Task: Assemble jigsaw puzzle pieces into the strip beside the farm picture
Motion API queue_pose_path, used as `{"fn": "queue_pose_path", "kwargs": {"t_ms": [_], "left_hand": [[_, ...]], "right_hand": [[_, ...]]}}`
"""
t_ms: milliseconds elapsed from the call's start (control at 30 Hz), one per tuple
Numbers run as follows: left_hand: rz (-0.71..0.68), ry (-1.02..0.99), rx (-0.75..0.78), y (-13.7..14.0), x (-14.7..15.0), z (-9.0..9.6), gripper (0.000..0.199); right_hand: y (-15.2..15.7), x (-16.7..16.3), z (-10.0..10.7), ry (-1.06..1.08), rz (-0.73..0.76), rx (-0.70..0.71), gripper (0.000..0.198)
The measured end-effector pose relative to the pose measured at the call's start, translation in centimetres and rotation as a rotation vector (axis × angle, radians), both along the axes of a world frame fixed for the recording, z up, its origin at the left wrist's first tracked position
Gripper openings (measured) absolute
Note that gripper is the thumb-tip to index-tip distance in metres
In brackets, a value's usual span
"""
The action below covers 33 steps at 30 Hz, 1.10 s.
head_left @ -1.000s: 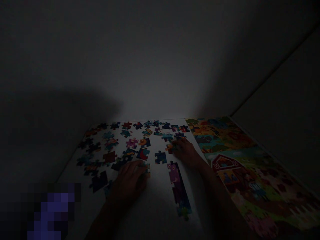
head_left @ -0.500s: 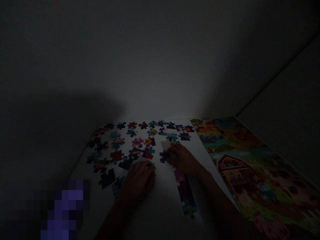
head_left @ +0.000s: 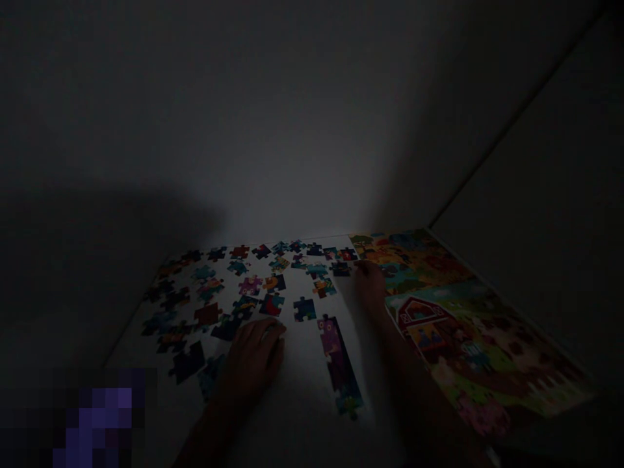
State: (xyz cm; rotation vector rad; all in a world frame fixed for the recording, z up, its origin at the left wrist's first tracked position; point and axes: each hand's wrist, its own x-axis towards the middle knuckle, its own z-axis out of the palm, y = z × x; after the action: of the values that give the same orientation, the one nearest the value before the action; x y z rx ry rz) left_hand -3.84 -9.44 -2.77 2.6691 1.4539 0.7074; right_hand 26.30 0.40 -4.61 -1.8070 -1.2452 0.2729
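Note:
The scene is dim. My left hand (head_left: 258,351) rests on the white tabletop, fingers loosely bent and thumb apart, with nothing visibly held. Loose jigsaw pieces lie just beyond it, among them a dark one with a red shape (head_left: 272,304). My right hand (head_left: 371,283) is farther forward, fingertips beside a dark puzzle piece (head_left: 340,268) but seemingly not on it; its fingers look apart and hold nothing I can see. Between the hands lie a single dark blue piece (head_left: 305,309) and a joined strip of pieces (head_left: 336,364) with a purple figure.
Many loose puzzle pieces (head_left: 207,314) spread over the left and far parts of the table. To the right lie two assembled pictures, a barn scene (head_left: 468,351) and an animal scene (head_left: 404,257). A pale wall (head_left: 292,162) rises behind the table.
My right hand has let go of the dark blue piece above the strip and moved forward and right. My left hand stays resting in place. The view has shifted slightly right.

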Motion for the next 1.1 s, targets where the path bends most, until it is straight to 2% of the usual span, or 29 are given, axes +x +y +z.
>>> {"fn": "queue_pose_path", "kwargs": {"t_ms": [167, 367, 600, 733, 867, 967, 1100], "left_hand": [[0.018, 0.115, -0.03, 1.4, 2.3, 0.5, 0.037], [-0.062, 0.09, -0.054, 4.8, 4.7, 0.4, 0.047], [-0.126, 0.003, -0.016, 5.9, 3.7, -1.1, 0.038], [-0.139, -0.015, -0.031, 6.1, 3.4, -1.0, 0.034], [-0.141, -0.008, -0.047, 6.2, 3.3, -1.0, 0.03], [-0.156, -0.011, -0.041, 6.1, 3.2, -1.1, 0.028], [-0.145, -0.027, -0.049, 6.1, 3.0, -1.1, 0.032]], "right_hand": [[1.6, 0.1, 0.5, 0.032, -0.08, -0.039, 0.038], [2.1, 0.2, 0.3, 0.016, -0.039, -0.001, 0.037], [1.3, 0.0, 0.5, -0.122, -0.039, 0.047, 0.037], [1.3, 0.1, 0.9, -0.202, -0.085, 0.013, 0.037], [1.3, -0.2, 1.0, -0.211, -0.193, -0.052, 0.043], [1.2, -0.4, 0.9, -0.222, -0.204, -0.09, 0.043], [1.1, -0.3, 0.7, -0.271, -0.221, -0.034, 0.04]]}}
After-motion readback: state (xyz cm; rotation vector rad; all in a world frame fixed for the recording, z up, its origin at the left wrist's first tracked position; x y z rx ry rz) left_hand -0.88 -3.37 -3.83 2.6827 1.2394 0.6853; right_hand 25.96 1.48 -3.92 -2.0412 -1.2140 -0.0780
